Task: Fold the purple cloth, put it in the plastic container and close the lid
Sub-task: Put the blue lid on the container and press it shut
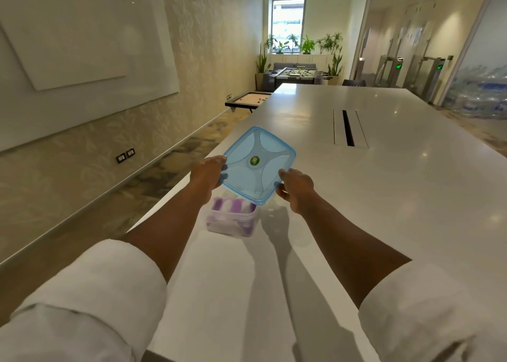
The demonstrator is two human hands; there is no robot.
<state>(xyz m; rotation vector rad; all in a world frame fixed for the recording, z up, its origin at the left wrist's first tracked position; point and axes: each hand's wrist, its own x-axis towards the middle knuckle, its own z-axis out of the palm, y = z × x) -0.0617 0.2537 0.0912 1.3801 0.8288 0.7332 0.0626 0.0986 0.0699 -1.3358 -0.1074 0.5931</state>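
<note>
Both hands were on the blue lid point(259, 164); the left hand point(206, 173) pinched its left edge, the right hand point(295, 190) its near-right corner, fingers curled tight on the rim; it hung tilted above the clear plastic container point(233, 220) on the white table point(384, 197), the folded purple cloth point(227, 206) already inside; the lid looked light, stiff and slightly slick, best gripped at opposite edges.
</note>
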